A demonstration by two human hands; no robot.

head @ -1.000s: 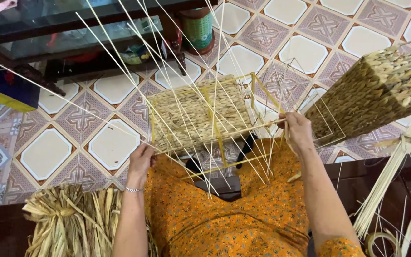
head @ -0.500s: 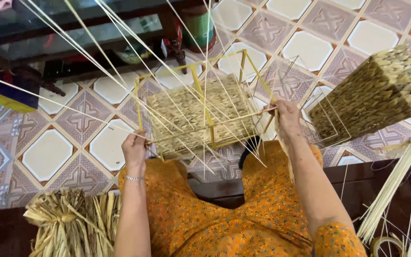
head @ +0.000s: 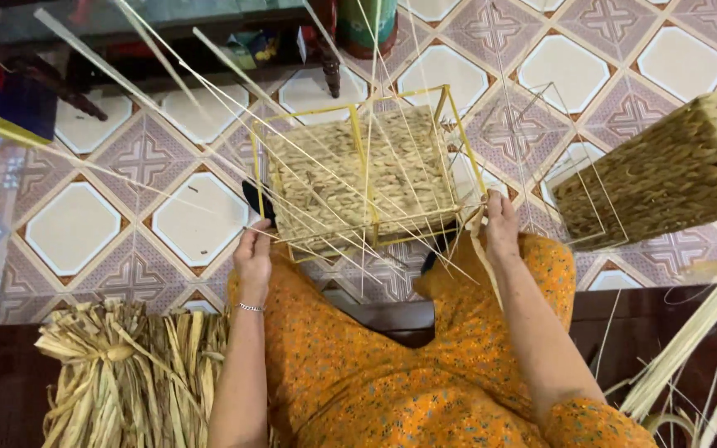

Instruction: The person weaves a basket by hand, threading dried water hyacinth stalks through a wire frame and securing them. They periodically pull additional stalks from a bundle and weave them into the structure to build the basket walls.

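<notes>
Above the patterned floor tiles (head: pixel 76 228), a half-woven straw basket on a yellow wire frame (head: pixel 367 178) is gripped at its near corners: left hand (head: pixel 252 253) clenched on the left edge, right hand (head: pixel 499 226) on the right. Loose pale straw strands (head: pixel 209 91) could be snapped or pulled from the weave if tilted carelessly.
</notes>
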